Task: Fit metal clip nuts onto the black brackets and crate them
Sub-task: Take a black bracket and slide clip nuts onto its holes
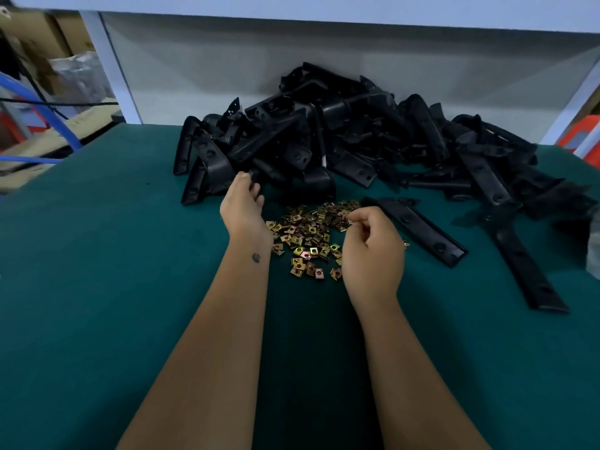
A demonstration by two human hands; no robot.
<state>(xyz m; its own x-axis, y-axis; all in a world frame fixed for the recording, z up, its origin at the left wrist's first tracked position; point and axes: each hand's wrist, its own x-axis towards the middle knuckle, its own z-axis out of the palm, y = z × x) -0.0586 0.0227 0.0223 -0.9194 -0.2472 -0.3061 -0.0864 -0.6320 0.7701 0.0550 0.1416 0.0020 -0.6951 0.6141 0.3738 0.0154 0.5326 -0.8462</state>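
A big heap of black brackets [341,138] lies at the back of the green table [97,287]. In front of it a loose pile of brass-coloured clip nuts [308,238] is spread out. My left hand [242,206] reaches to the near edge of the heap, and its fingertips curl round the end of one black bracket [256,175]. My right hand [373,251] hovers over the right side of the nut pile, thumb and forefinger pinching a clip nut [352,218]. No crate is in view.
Two long black brackets [418,228] [526,271] lie apart from the heap to the right of my right hand. A white shelf wall [324,76] stands behind the heap. Blue hoses [48,115] and cardboard boxes [29,37] sit off the table's left edge.
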